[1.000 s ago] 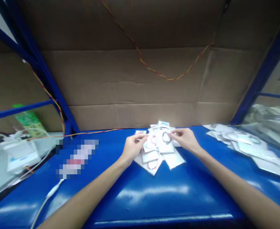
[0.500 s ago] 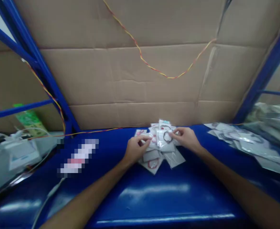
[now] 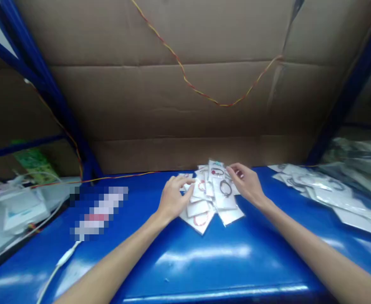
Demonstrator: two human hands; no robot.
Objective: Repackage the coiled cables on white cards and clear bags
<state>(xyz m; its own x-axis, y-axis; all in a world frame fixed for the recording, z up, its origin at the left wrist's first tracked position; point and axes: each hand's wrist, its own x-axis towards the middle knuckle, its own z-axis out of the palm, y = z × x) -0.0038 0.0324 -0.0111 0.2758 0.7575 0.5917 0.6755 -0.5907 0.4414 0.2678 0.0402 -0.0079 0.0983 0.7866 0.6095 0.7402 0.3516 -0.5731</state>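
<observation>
Bracelet packets point(image 3: 209, 190), head view: overlapping in a loose pile at the far edge of a glossy blue table point(image 3: 204, 270), between 2 bare hands. White cards inside clear film, with ring-shaped bands on several. Near the pile's right side, on top, a packet with a dark ring point(image 3: 226, 188), lying over others. Just behind, a packet with a red-beaded dark band point(image 3: 217, 169). At the pile's near left corner, a packet with a red ring point(image 3: 201, 219), set at a slant.

Left hand point(image 3: 173, 197) at the pile's left side, open, thumb and fingers well spread, nothing gripped between them; contact of fingertips with the packets impossible to tell. Right hand point(image 3: 247, 183) at the pile's right side, fingers bent, tips just beside the edge of the red-beaded packet; cannot tell whether pinching anything.

Farther right on the table, well apart from the pile, a 2nd heap of similar packets point(image 3: 327, 190). To the left, a pixelated strip point(image 3: 101, 211) with a white cable point(image 3: 66, 255) leading toward the near edge. Beyond, at far left, a white box point(image 3: 25, 211) and a green package point(image 3: 36, 160). Behind the table, creased cardboard point(image 3: 172, 122), with a red-and-yellow twisted wire point(image 3: 226, 105) drooping across.
</observation>
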